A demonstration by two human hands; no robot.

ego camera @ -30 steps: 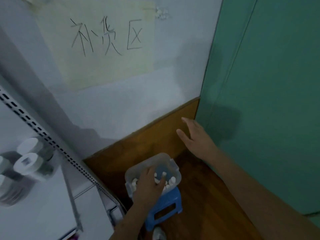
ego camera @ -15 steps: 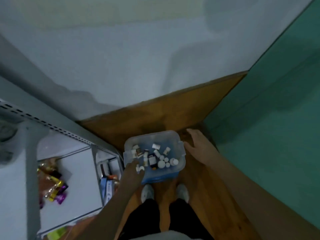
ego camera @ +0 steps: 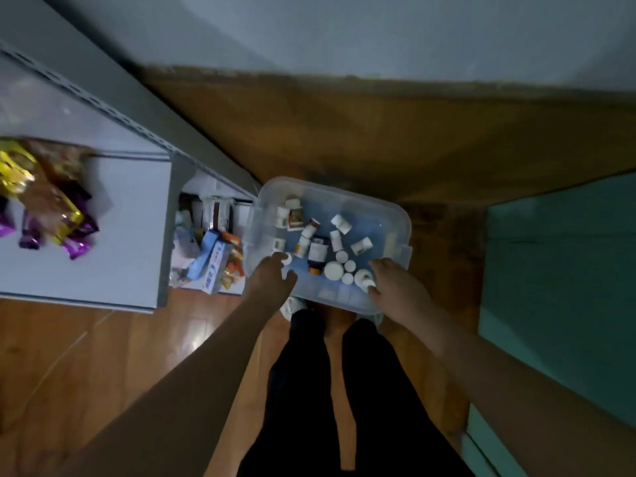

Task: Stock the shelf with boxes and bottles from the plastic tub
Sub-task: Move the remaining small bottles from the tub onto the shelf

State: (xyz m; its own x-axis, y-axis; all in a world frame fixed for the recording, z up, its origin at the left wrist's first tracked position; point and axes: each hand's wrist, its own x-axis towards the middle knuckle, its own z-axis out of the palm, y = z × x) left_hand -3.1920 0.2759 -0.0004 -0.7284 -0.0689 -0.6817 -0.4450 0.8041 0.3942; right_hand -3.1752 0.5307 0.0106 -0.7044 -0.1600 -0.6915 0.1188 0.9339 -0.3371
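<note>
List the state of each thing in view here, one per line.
plastic tub: open, no lid, partly filled.
small bottles: capped, most lying on their sides in the tub.
left hand: at the tub's near left corner, fingers curled round a white bottle.
right hand: fingers curled on a white bottle.
shelf: partly stocked with snack packets.

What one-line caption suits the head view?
Both hands, left hand and right hand, reach into the plastic tub of small bottles beside the shelf.
</note>
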